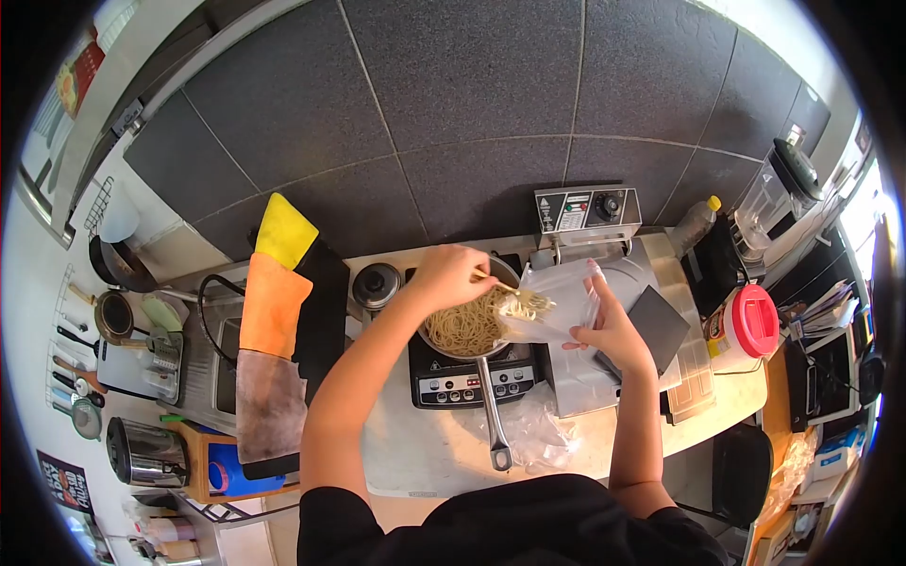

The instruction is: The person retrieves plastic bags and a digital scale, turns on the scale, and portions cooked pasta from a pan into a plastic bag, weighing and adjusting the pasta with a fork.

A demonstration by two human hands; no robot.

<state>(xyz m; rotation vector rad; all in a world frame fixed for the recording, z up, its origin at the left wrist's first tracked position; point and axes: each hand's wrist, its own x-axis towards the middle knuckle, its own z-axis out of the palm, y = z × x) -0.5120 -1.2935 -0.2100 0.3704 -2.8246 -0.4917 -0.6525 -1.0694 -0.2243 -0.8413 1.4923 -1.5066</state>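
Note:
My left hand (455, 275) is closed on the handle of a light golden fork (511, 289), whose head reaches to the mouth of a clear plastic bag (559, 283). Pale noodle-like strands show at the fork's head and the bag's lower edge. My right hand (615, 332) grips the bag from the right, thumb below and fingers above, tilted over the pan's right side. Cooked noodles (461, 328) fill much of the frying pan (487, 396), whose handle points toward me. Beneath it is a black portable cooktop (472, 385) with buttons.
A lidded pot (376, 285) stands left of the cooktop. Crumpled clear plastic (543, 429) lies by the pan handle. To the right are a steel appliance with a dial (609, 205), a red-lidded tub (755, 321) and a blender (776, 193). Coloured cloths (276, 302) hang at left.

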